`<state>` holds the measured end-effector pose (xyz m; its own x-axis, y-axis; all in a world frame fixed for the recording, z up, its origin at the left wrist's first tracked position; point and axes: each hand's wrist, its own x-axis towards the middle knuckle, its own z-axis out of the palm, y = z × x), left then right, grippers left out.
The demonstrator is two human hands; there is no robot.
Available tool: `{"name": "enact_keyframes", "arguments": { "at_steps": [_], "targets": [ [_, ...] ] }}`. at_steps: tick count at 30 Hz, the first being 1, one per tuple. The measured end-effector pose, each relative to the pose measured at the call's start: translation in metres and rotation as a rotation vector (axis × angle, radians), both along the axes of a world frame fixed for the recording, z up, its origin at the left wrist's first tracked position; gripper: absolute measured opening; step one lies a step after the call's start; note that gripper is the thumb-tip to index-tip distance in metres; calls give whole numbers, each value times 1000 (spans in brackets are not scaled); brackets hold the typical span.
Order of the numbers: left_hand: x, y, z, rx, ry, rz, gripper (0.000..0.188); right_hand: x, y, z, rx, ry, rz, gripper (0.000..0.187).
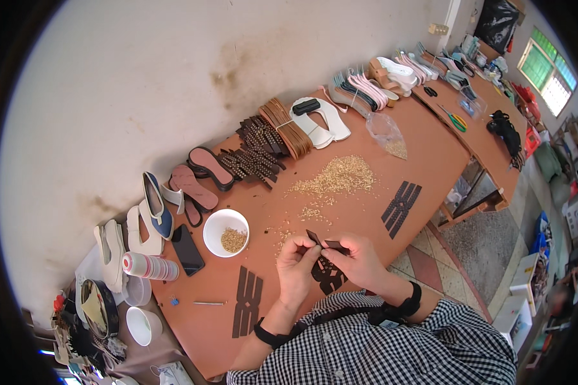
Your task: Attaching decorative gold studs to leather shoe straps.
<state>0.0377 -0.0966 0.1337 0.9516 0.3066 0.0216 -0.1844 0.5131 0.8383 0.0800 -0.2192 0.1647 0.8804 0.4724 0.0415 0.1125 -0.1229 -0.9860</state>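
Both hands meet near the table's front edge, over a dark brown strap piece (328, 276) with cut-out slots and small holes. My left hand (295, 269) pinches one dark end between thumb and fingers. My right hand (356, 262) pinches another dark end beside it, and the thumbs nearly touch. The piece's lower part hangs close to my checked shirt, and my fingers hide some of it. A similar dark slotted strap piece (246, 302) lies flat left of my hands, and another slotted piece (401, 210) lies to the right.
Small gold studs (340, 174) are heaped beyond my hands; more fill the bottom of a white bowl (216, 221). Bundled studded straps (255, 156), brown strips (285, 128), white shoe parts (332, 119) and soles (194, 187) line the wall. A phone (187, 250) and thread cone (151, 266) lie left.
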Motion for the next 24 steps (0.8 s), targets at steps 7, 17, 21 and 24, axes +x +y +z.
{"name": "enact_keyframes", "arguments": {
  "at_steps": [7,17,21,24],
  "targets": [
    [0,4,3,923,-107,242,15,0,1,7,-18,-8,-6,15],
    [3,8,-8,-79,-72,2,19,0,4,5,-80,-189,31,14],
    [3,5,-6,-89,15,78,18,0,6,-3,84,206,-2,13],
    [3,2,-11,76,6,174,17,3,7,-6,65,349,57,15]
  ]
}}
